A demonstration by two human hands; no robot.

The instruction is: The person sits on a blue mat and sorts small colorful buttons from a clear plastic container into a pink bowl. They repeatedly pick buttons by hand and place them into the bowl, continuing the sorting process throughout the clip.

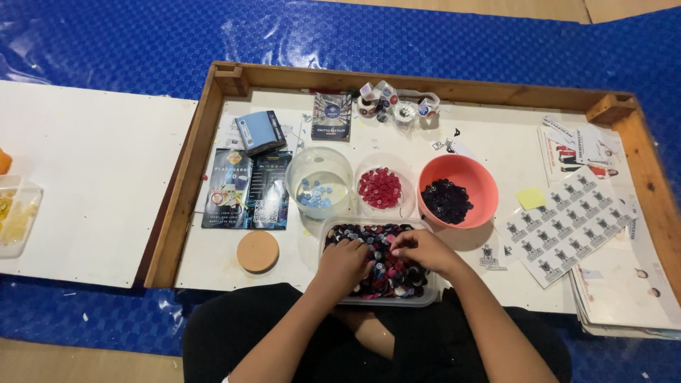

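Both hands rest in a clear tray of mixed buttons (379, 264) at the near edge of the counter (489, 152). The left hand (343, 264) lies fingers down on the pile; the right hand (424, 250) pinches at buttons, though its grip cannot be made out. Beyond stand a clear bowl of blue buttons (319, 183), a clear bowl of red buttons (381, 186) and an orange bowl of dark buttons (457, 191).

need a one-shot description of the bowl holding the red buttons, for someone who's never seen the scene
Inside the wooden-framed white tray, three bowls stand in a row just beyond the clear tub of mixed buttons. Take the middle one, the red-button bowl: clear, between the clear bowl of blue buttons and the orange bowl of dark buttons.
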